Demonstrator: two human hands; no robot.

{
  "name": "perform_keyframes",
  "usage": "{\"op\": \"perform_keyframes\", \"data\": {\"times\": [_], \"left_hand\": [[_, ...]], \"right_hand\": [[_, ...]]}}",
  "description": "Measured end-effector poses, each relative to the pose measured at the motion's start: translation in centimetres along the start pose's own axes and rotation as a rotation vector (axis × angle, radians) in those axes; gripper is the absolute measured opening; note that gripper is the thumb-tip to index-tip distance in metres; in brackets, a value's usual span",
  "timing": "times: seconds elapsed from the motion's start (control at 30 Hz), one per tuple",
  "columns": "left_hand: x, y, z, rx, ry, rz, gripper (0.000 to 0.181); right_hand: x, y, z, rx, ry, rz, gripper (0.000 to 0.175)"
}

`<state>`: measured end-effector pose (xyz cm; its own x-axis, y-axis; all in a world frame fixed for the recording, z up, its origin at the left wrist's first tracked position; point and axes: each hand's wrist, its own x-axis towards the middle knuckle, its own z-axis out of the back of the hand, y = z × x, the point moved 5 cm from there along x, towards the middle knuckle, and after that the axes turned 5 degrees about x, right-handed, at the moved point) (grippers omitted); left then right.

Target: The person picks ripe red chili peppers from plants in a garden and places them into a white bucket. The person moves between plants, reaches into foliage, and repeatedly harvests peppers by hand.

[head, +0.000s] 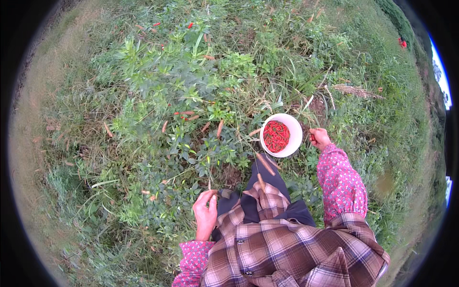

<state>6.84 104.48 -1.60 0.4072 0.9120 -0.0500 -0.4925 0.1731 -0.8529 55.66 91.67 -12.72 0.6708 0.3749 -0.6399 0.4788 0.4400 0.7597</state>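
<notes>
A white plastic bucket [295, 134] stands among the plants before me, partly filled with red chili peppers [276, 136]. Just to its right, my right hand [320, 138] is curled, and a bit of red pepper [312, 137] shows between the fingers. My left hand [206, 211] hangs low beside my leg, thumb and fingers close together at a thin stalk; whether it grips anything is unclear. Pepper plants [211, 154] with green pods grow just beyond the left hand. A few red peppers [184, 113] show among the leaves left of the bucket.
Dense weeds and grass [107, 179] surround me, with brown seed heads [265, 164] leaning across in front of my legs. More red peppers [190, 25] show farther ahead. A dry grass plume [356, 91] lies to the right. Someone in red [402, 42] is far off, upper right.
</notes>
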Motion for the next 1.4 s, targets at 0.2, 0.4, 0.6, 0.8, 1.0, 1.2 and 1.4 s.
{"op": "perform_keyframes", "data": {"times": [0.2,0.4,0.6,0.8,1.0,1.2,1.4], "left_hand": [[-1.2,0.6,-3.6,0.041,0.009,0.137,0.014],[1.1,-7.9,-14.3,0.141,0.342,-0.021,0.015],[9.4,-16.7,-29.2,0.213,0.89,-0.416,0.028],[26.8,-12.0,-26.8,1.075,0.33,-0.61,0.045],[24.3,-5.0,-16.9,1.297,0.478,-0.22,0.065],[18.4,-4.8,-12.6,1.255,0.513,-0.02,0.067],[20.2,-5.9,-11.4,1.151,0.362,-0.081,0.056]], "right_hand": [[12.7,-3.6,5.7,-0.256,-0.274,0.18,0.034],[13.3,-14.1,5.5,-0.331,-0.287,0.008,0.019],[13.0,-25.5,7.1,-0.379,-0.327,-0.374,0.048],[17.4,-28.2,8.0,-0.357,-0.164,-0.373,0.08],[21.2,-31.1,7.5,-0.011,-0.052,-0.306,0.058],[16.3,-27.9,5.9,-0.195,-0.018,-0.179,0.041],[18.1,-16.0,5.7,-0.575,-0.002,-0.19,0.03]]}}
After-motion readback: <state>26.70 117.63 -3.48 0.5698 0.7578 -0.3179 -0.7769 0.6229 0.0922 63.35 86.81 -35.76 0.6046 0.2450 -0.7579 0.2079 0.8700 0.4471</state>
